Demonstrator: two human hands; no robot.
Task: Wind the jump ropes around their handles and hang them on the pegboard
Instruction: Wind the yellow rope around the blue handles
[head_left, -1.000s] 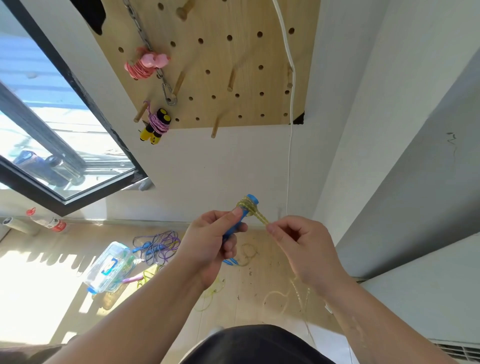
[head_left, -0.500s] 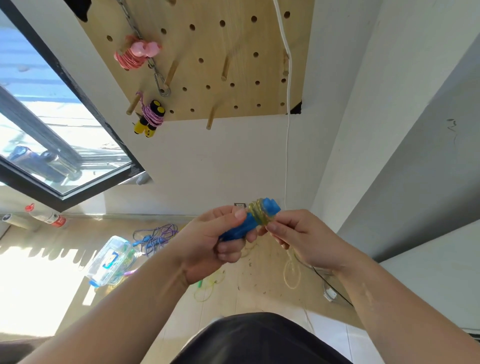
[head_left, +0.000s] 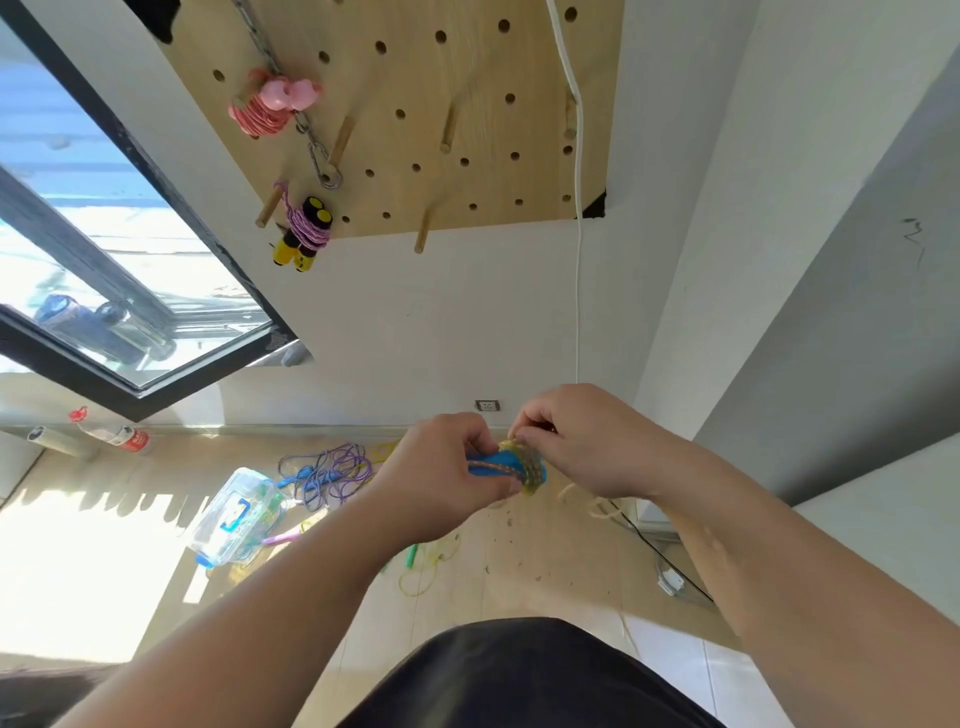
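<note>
My left hand (head_left: 441, 478) grips the blue handles (head_left: 500, 462) of a jump rope, which lie roughly level in front of me. Yellow-green rope (head_left: 527, 465) is coiled round their right end. My right hand (head_left: 587, 441) pinches the rope just above that coil. The loose tail (head_left: 587, 501) hangs down below my right hand. On the wooden pegboard (head_left: 467, 93) above, a wound pink rope (head_left: 270, 104) and a purple rope on black-and-yellow handles (head_left: 305, 234) hang from pegs.
On the floor lie a tangled purple and blue rope (head_left: 327, 473), a clear plastic box (head_left: 236, 517) and a thin green-yellow rope (head_left: 426, 566). A white cable (head_left: 578, 260) runs down the wall. A window (head_left: 93, 270) is at the left, and several pegs (head_left: 422, 236) stick out bare.
The handles have swung from pointing up to lying level. My right hand has come in close above the coil, laying more rope on it, and the hanging tail is shorter.
</note>
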